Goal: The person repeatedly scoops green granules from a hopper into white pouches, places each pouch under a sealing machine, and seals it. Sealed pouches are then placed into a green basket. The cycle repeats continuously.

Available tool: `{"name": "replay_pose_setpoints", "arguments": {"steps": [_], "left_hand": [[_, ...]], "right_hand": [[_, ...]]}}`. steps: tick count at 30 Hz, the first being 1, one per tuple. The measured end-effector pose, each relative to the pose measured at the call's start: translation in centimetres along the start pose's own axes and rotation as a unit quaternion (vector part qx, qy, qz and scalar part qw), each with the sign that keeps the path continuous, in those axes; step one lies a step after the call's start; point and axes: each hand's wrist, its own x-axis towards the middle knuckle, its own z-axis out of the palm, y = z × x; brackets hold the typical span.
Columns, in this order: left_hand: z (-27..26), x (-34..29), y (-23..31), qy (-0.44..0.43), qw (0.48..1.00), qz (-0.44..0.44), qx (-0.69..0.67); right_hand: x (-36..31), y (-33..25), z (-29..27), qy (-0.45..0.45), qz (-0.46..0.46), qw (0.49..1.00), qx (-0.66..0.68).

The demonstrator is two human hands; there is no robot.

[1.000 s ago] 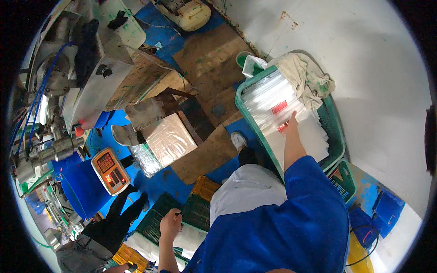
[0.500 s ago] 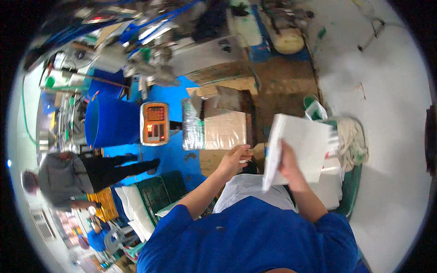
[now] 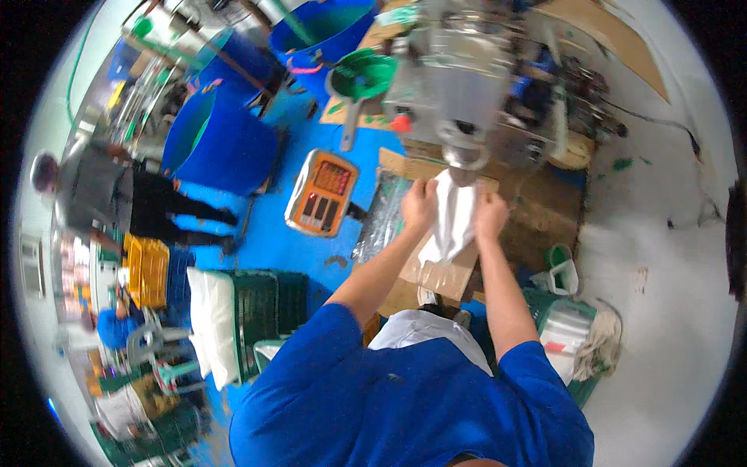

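Head view: we note a blue floor point(image 3: 272, 241) patched with flattened cardboard point(image 3: 537, 210), and blue barrels point(image 3: 222, 140) at upper left. A grey metal machine point(image 3: 459, 86) stands ahead with a round spout point(image 3: 464, 158) at its base. Our left hand point(image 3: 419, 204) and right hand point(image 3: 492, 214) are both closed on the upper edges of a white plastic bag point(image 3: 453, 218), which hangs just below the spout. An orange weighing scale point(image 3: 321, 192) sits left of the bag. A green crate point(image 3: 580, 389) lies at lower right.

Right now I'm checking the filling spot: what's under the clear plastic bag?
Under the clear plastic bag, held by both hands, sits a brown cardboard box; the bag covers the box's top.
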Motion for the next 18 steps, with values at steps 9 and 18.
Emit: {"name": "replay_pose_setpoints", "arguments": {"steps": [9, 18], "left_hand": [[0.0, 3.4, -3.1, -0.04, 0.994, 0.065, 0.078], [3.8, 0.2, 1.9, -0.523, 0.719, 0.228, 0.398]], "right_hand": [[2.1, 6.0, 3.4, 0.047, 0.095, 0.993, -0.044], [0.4, 1.0, 0.2, -0.01, 0.085, 0.995, -0.051]]}}
